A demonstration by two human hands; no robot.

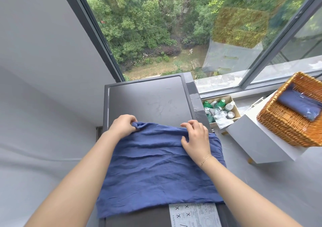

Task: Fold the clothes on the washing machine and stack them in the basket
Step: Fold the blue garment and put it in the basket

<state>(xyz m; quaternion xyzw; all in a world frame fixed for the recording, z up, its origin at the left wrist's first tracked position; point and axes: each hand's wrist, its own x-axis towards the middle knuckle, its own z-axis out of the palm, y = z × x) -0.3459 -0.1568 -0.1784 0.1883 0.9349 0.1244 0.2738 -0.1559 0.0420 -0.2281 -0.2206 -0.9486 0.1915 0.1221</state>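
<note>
A blue wrinkled garment (pixel 156 171) lies spread over the near half of the dark grey washing machine top (pixel 148 101). My left hand (pixel 122 126) pinches the garment's far left corner. My right hand (pixel 196 139) grips its far edge on the right, fingers curled into the cloth. A wicker basket (pixel 285 131) stands at the right on a white cabinet, with a folded dark blue garment (pixel 299 104) inside it.
A cardboard box of bottles (pixel 220 110) sits between the machine and the white cabinet (pixel 257 139). A large window (pixel 174 35) rises behind the machine, a grey wall to the left. A warning sticker (pixel 194 215) marks the machine's near edge.
</note>
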